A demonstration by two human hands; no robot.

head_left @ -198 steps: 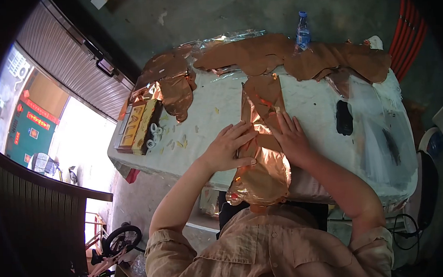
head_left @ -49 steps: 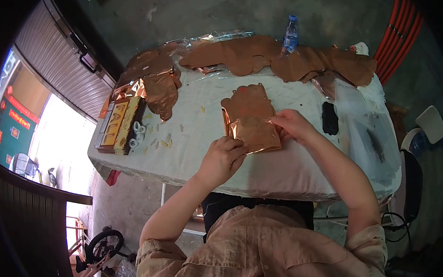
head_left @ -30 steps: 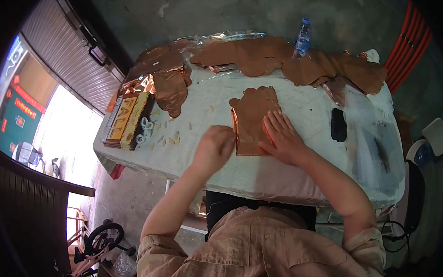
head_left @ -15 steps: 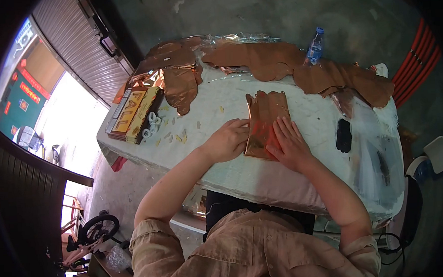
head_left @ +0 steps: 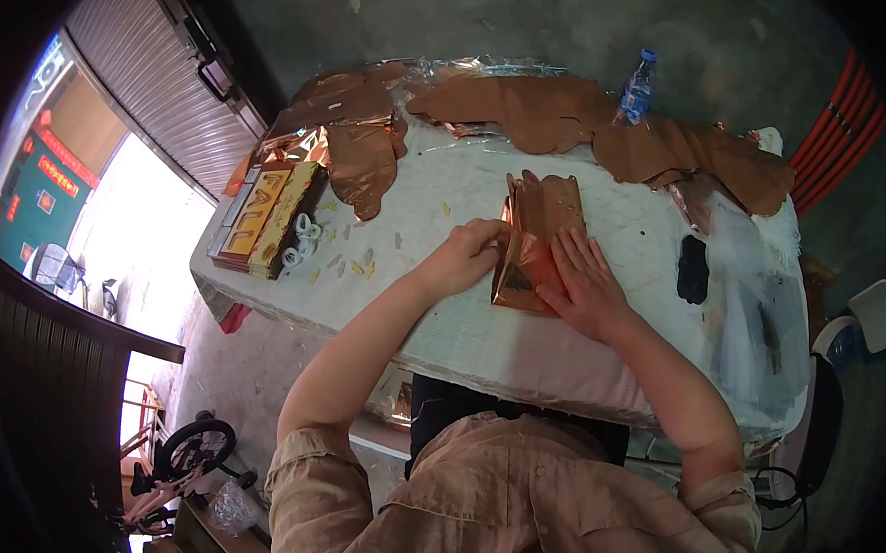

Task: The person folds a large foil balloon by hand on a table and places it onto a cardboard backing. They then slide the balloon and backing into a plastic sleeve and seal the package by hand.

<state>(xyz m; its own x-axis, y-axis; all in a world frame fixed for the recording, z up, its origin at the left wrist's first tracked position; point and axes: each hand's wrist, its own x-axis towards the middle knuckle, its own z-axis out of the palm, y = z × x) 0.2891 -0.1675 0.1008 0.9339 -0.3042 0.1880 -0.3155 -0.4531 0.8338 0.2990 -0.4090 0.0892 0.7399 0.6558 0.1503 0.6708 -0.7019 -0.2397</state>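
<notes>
Right hand [head_left: 585,279] lies flat on copper foil [head_left: 530,257]

Open, it covers part of the folded foil at frame center. The left hand [head_left: 470,255] curls at the foil's left edge, fingertips hidden; whether it grips cannot be told. A yellow packet [head_left: 265,210] at left reads “FALL.” Writing on red banners [head_left: 58,176], upper left, and the bottle [head_left: 636,100], upper right, is too small to read.

The foil [head_left: 537,209] is seen as thin and metallic, glossy along its creases and duller on its flat face. A mostly matt finish is shown by the sheets [head_left: 514,108], while the crinkled clear film [head_left: 492,67] is marked by glints. A slightly rough surface is shown by the cloth [head_left: 458,176]. Transparent plastic is seen in the bottle [head_left: 637,94], ridged metal in the shutter [head_left: 156,51], and matt, creased fabric in the shirt [head_left: 464,486].
</notes>
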